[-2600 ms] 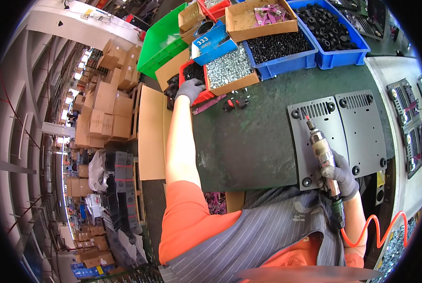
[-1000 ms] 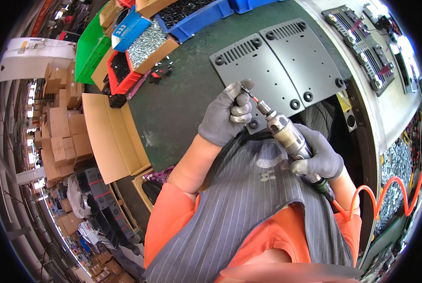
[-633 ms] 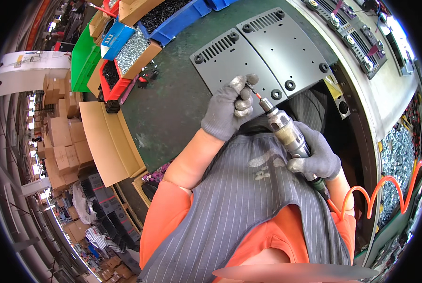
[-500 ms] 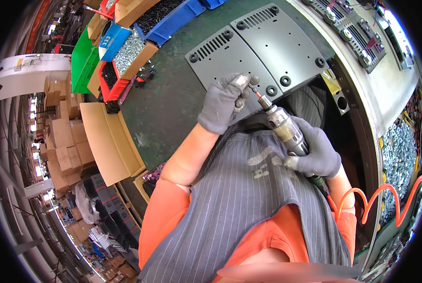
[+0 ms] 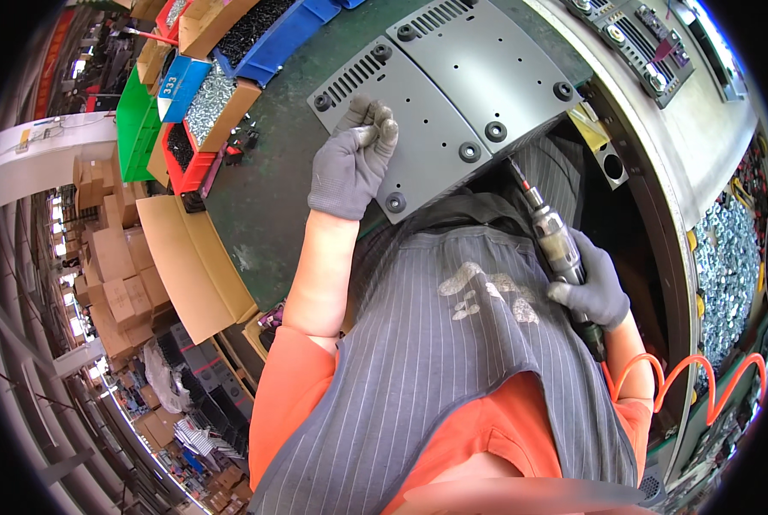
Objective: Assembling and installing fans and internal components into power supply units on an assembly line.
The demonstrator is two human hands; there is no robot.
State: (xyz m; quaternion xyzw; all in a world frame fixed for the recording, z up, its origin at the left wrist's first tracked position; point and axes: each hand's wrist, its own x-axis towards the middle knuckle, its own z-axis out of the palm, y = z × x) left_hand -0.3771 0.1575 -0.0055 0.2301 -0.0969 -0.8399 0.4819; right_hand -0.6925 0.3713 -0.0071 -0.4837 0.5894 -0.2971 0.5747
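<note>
My right hand (image 5: 597,287), in a grey glove, is wrapped round an air screwdriver (image 5: 557,245). Its bit points up and away, beside the near edge of the grey metal panels. My left hand (image 5: 350,163), also gloved, hovers over the left panel (image 5: 427,120) with its fingers curled together; whatever they hold, if anything, cannot be made out. Next to it lies the right panel (image 5: 495,64). Both have vent slots, small holes and round black feet, among them a foot (image 5: 395,202) at the near left corner and another foot (image 5: 469,152) by the seam.
Beyond my left hand stand a blue bin (image 5: 272,43) of dark screws, a cardboard box (image 5: 210,103) of silvery screws and a red bin (image 5: 187,163). An open carton (image 5: 191,257) flanks the green bench (image 5: 255,206). An orange coiled hose (image 5: 701,343) crosses at right.
My left hand has moved away from the bit, leftward over the panel. The screwdriver has shifted right and lower. A foot at the near left corner now shows.
</note>
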